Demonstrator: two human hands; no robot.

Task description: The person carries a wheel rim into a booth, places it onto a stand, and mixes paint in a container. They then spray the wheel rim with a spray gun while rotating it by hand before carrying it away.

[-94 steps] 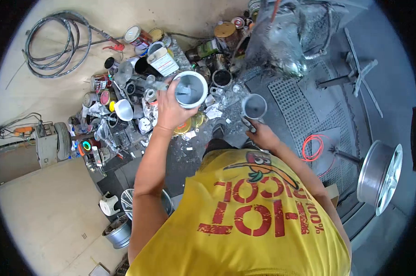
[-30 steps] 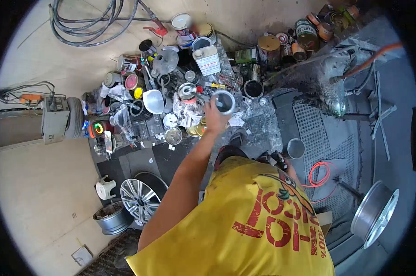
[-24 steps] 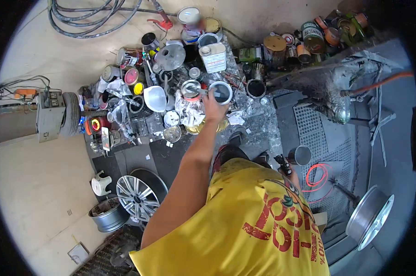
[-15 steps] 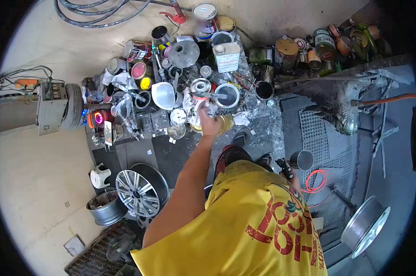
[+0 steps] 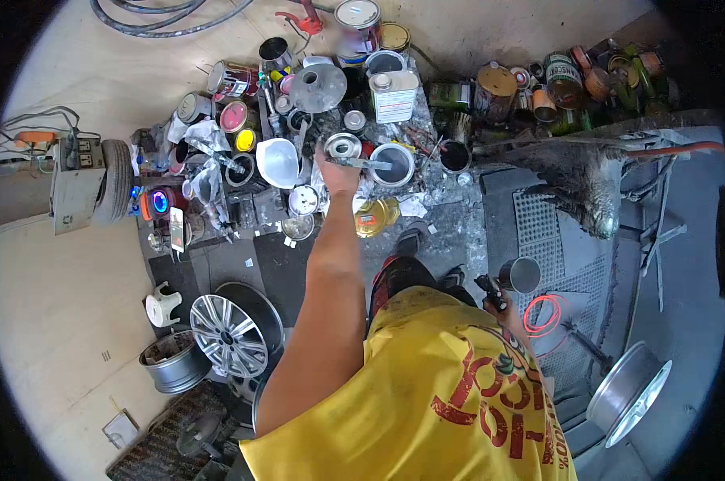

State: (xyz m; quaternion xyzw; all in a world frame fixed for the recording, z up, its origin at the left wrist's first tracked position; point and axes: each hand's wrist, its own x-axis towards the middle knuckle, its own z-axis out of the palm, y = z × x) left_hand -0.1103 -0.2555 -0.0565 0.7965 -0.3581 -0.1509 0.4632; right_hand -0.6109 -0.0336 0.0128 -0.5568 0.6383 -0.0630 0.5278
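Note:
My left hand (image 5: 338,175) reaches over the cluttered bench, its fingers around the side of a round metal can (image 5: 344,147) with a ringed top. A flat stirring stick (image 5: 364,163) lies between this can and an open pot of grey paint (image 5: 393,170). White crumpled rag shows beside my wrist, and gold lids (image 5: 370,219) sit just below it. Low at my right side, my right hand (image 5: 508,313) is closed on a black-handled spray gun (image 5: 491,293) with a large metal cup (image 5: 520,275); part of that hand is hidden by the yellow shirt.
A rectangular solvent tin (image 5: 394,98), a metal funnel (image 5: 317,88) and a white scoop-like container (image 5: 278,163) crowd the bench. Wheel rims (image 5: 229,336) stand at left, another rim (image 5: 629,394) at right. A bright orange hose (image 5: 544,315) coils near the spray gun.
My left hand has moved slightly left and up, from over the rag to the side of the round can. My right hand still holds the spray gun low.

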